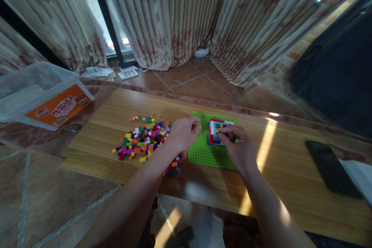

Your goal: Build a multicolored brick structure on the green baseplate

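On a green studded baseplate [200,151] stands a small block of stacked toy bricks [213,128], with white, red, blue and yellow pieces showing. My right hand [240,147] reaches over its right side, thumb and forefinger pinched on a small toy brick at its top; the brick is mostly covered by the fingers. A few more coloured bits show under that hand's curled fingers. My left hand [184,133] hovers at the baseplate's left edge, fingers loosely bent and apart, with nothing visible in them. Beside it lies a pile of loose coloured bricks [145,139], partly hidden by my left forearm.
The wooden table [101,124] carries a dark phone [331,168] and a white sheet [359,178] at the right. A clear plastic box with an orange label [61,106] stands at the far left. Curtains [186,15] hang beyond the table.
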The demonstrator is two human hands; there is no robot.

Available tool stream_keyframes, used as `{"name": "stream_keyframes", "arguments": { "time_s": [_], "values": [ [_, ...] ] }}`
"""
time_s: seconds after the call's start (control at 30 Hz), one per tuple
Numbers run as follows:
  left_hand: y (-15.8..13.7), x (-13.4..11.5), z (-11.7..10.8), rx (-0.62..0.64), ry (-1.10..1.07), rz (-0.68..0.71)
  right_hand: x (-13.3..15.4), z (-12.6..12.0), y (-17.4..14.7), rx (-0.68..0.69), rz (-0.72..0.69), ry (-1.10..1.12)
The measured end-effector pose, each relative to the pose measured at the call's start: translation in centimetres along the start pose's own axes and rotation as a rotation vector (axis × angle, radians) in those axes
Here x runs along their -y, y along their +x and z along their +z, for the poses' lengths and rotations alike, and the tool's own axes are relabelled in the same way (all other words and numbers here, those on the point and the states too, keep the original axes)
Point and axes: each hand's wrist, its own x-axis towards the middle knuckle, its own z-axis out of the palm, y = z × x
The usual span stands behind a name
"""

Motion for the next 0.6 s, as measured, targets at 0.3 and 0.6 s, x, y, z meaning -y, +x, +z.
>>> {"name": "stream_keyframes", "arguments": {
  "time_s": [0.3,0.6],
  "values": [
    [0.0,0.0,0.1,0.003,-0.001,0.005,0.0,0.0,0.1,0.023,-0.005,-0.003],
    [0.4,0.8,-0.9,-0.053,-0.004,-0.012,0.5,-0.5,-0.5,-0.069,-0.149,-0.062]
  ]
}}
